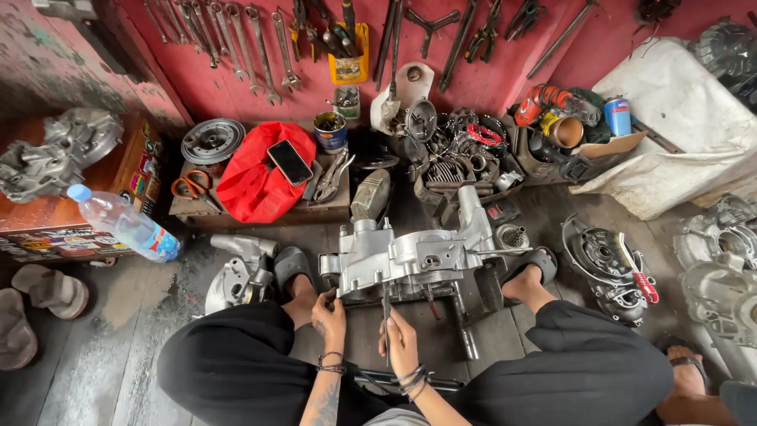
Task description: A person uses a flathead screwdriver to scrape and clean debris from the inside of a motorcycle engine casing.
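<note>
The right hand [400, 341] is clamped around a slim tool [386, 309] whose long axis runs straight away from the person, its tip at the near edge of the engine casing [410, 256]. The left hand [330, 317], just beside it, pinches the casing's near-left corner. The casing lies crosswise just beyond both hands, between the sandalled feet.

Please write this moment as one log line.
left hand: at engine casing edge | right hand: holding thin tool | casing: on floor
</note>
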